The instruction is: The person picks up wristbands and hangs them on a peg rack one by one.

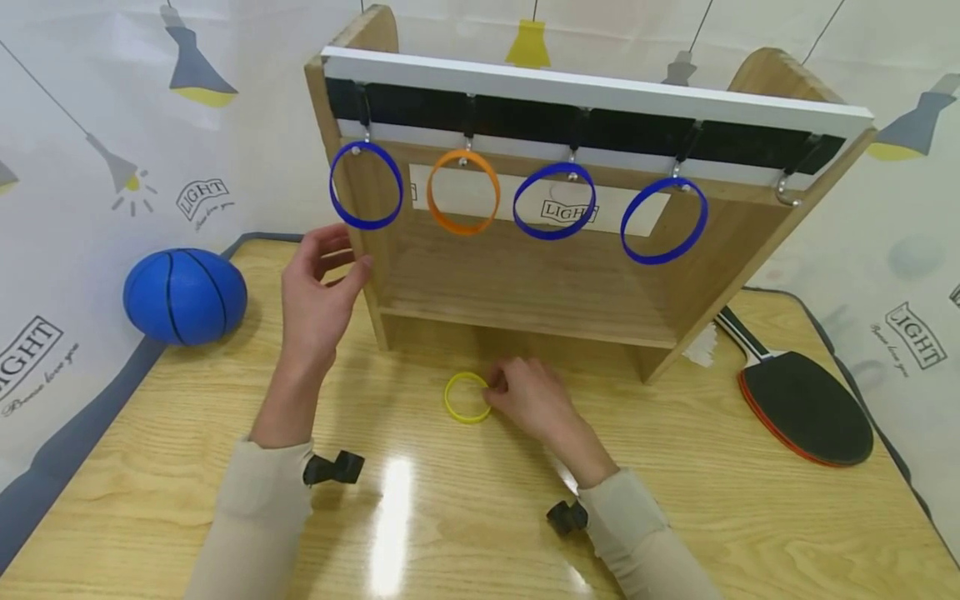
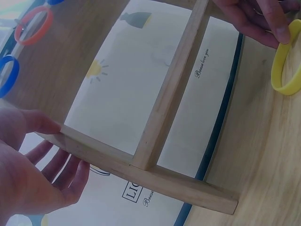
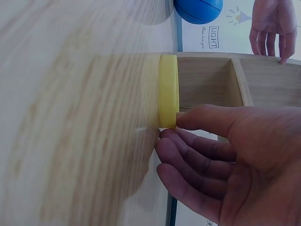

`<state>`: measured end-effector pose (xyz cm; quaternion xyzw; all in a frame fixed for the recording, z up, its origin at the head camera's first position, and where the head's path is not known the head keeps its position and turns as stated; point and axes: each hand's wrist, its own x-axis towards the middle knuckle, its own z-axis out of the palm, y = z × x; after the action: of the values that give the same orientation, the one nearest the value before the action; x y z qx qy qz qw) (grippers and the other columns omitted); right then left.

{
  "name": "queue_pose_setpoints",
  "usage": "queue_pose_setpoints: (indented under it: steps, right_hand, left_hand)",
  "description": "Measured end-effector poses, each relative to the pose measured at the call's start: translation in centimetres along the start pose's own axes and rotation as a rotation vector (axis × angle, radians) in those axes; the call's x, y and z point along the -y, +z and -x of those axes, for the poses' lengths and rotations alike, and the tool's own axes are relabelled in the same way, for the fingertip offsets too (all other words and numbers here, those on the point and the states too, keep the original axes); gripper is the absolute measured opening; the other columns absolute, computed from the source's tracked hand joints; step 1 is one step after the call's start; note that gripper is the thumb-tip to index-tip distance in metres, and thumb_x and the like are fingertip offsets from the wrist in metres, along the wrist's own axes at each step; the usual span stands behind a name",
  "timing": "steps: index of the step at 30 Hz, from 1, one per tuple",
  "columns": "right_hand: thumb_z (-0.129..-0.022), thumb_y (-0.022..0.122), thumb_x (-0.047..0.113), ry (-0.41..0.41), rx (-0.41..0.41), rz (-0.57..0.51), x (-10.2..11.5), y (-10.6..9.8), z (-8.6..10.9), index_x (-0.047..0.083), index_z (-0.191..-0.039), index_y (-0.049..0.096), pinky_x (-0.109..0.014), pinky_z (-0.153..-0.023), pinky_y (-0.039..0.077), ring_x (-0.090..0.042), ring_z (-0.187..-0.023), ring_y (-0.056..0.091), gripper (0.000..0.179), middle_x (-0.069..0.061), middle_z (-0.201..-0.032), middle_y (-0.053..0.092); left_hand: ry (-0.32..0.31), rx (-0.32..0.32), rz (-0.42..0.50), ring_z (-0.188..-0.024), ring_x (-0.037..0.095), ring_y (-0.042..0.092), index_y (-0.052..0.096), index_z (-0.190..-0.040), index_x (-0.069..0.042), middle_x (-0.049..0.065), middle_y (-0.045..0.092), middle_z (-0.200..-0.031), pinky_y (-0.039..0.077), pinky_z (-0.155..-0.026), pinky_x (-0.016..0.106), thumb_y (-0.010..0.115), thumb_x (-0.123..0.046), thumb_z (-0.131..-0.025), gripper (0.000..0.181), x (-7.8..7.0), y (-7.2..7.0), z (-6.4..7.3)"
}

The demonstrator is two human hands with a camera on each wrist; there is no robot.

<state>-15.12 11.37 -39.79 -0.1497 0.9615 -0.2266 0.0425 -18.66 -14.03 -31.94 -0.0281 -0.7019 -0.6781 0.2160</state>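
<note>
My left hand [image 1: 318, 283] holds the side panel of a wooden shelf rack [image 1: 525, 325], thumb on the panel's edge and fingers round its outer side, as the left wrist view shows. My right hand [image 1: 536, 396] pinches the right side of a yellow wristband [image 1: 467, 418] at the table, in front of the rack; thumb and forefinger meet at its rim [image 3: 168, 92]. Along the rack's top bar hang three blue wristbands [image 1: 555, 235] and an orange one [image 1: 462, 229], each on its own metal hook. The rightmost hook [image 1: 787, 193] carries no band.
On the wooden table [image 1: 465, 517], a blue ball [image 1: 185, 296] lies left of the rack. A black and red table tennis paddle [image 1: 810, 408] rests to the right. Printed white sheeting [image 1: 270, 108] surrounds the table at the back and sides.
</note>
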Motion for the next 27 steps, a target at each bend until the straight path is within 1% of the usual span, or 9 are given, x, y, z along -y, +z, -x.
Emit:
queue_pose_setpoints:
  steps: [5, 7, 10, 14, 18, 20, 23, 25, 27]
  right_hand:
    - [-0.084, 0.072, 0.018, 0.010, -0.010, -0.040, -0.1, -0.2, 0.0, 0.012, -0.093, 0.073, -0.033, -0.066, 0.049, -0.010, -0.071, 0.059, 0.010, 0.007, -0.077, 0.064]
    - [-0.083, 0.072, 0.015, 0.005, -0.027, -0.058, -0.1, -0.4, 0.0, 0.011, -0.092, 0.073, -0.033, -0.067, 0.050, -0.011, -0.071, 0.060, 0.010, 0.006, -0.077, 0.065]
    - [-0.082, 0.072, 0.014, -0.004, -0.057, -0.068, 0.0, -1.2, 0.1, 0.014, -0.090, 0.074, -0.034, -0.069, 0.050, -0.012, -0.074, 0.062, 0.008, 0.007, -0.079, 0.068]
    - [-0.082, 0.075, 0.015, -0.048, -0.068, -0.067, 0.3, -2.6, 0.5, 0.016, -0.088, 0.073, -0.033, -0.069, 0.051, -0.010, -0.074, 0.064, 0.006, 0.007, -0.081, 0.069]
    - [-0.083, 0.078, 0.016, -0.112, -0.064, -0.064, 0.9, -3.8, 1.0, 0.017, -0.090, 0.073, -0.029, -0.064, 0.051, -0.006, -0.069, 0.062, 0.008, 0.008, -0.081, 0.069]
    - [-0.083, 0.079, 0.016, -0.156, -0.052, -0.055, 1.2, -4.2, 1.2, 0.016, -0.093, 0.073, -0.028, -0.063, 0.051, -0.005, -0.069, 0.062, 0.011, 0.008, -0.083, 0.069]
    - [-0.082, 0.080, 0.015, -0.203, -0.006, -0.030, 1.5, -4.6, 1.5, 0.013, -0.098, 0.074, -0.027, -0.063, 0.051, -0.005, -0.070, 0.061, 0.017, 0.005, -0.087, 0.070]
    - [-0.082, 0.080, 0.014, -0.224, 0.029, -0.023, 1.6, -4.7, 1.6, 0.011, -0.102, 0.075, -0.026, -0.063, 0.051, -0.006, -0.071, 0.062, 0.020, 0.004, -0.089, 0.070]
    - [-0.083, 0.079, 0.012, -0.232, 0.053, -0.016, 1.6, -4.7, 1.7, 0.010, -0.101, 0.075, -0.025, -0.064, 0.051, -0.006, -0.072, 0.062, 0.018, 0.003, -0.088, 0.071]
  left_hand:
    - [0.001, 0.000, 0.001, -0.108, 0.024, 0.057, 0.062, -0.124, -0.009, 0.009, 0.060, -0.120, 0.050, -0.084, 0.031, 0.070, -0.006, -0.089, 0.036, 0.0, 0.0, 0.0]
    - [0.001, 0.001, -0.001, -0.108, 0.024, 0.057, 0.062, -0.124, -0.009, 0.009, 0.060, -0.120, 0.050, -0.085, 0.031, 0.070, -0.007, -0.089, 0.036, 0.0, 0.1, 0.0]
    - [-0.002, 0.001, -0.006, -0.108, 0.024, 0.057, 0.061, -0.124, -0.009, 0.009, 0.060, -0.120, 0.050, -0.085, 0.031, 0.070, -0.007, -0.089, 0.036, 0.0, 0.1, 0.0]
    - [-0.004, 0.000, -0.007, -0.108, 0.023, 0.057, 0.061, -0.125, -0.009, 0.009, 0.060, -0.120, 0.050, -0.085, 0.031, 0.070, -0.007, -0.089, 0.037, 0.0, 0.1, 0.0]
    - [-0.006, 0.000, -0.007, -0.108, 0.024, 0.057, 0.061, -0.125, -0.009, 0.009, 0.060, -0.120, 0.050, -0.085, 0.031, 0.070, -0.007, -0.089, 0.037, 0.0, 0.1, 0.0]
    - [-0.007, -0.001, -0.007, -0.108, 0.024, 0.057, 0.061, -0.125, -0.009, 0.009, 0.060, -0.121, 0.050, -0.084, 0.031, 0.070, -0.007, -0.089, 0.037, 0.0, 0.1, 0.0]
    - [-0.005, -0.002, -0.004, -0.109, 0.024, 0.057, 0.061, -0.125, -0.009, 0.009, 0.060, -0.120, 0.050, -0.084, 0.031, 0.070, -0.007, -0.089, 0.037, 0.0, 0.1, 0.0]
    - [-0.004, -0.002, -0.001, -0.109, 0.024, 0.057, 0.061, -0.125, -0.009, 0.009, 0.060, -0.121, 0.050, -0.084, 0.031, 0.070, -0.007, -0.089, 0.037, 0.0, 0.1, 0.0]
    - [-0.008, -0.002, -0.002, -0.109, 0.024, 0.056, 0.061, -0.125, -0.010, 0.009, 0.060, -0.121, 0.050, -0.085, 0.031, 0.070, -0.007, -0.088, 0.037, 0.0, 0.1, 0.0]
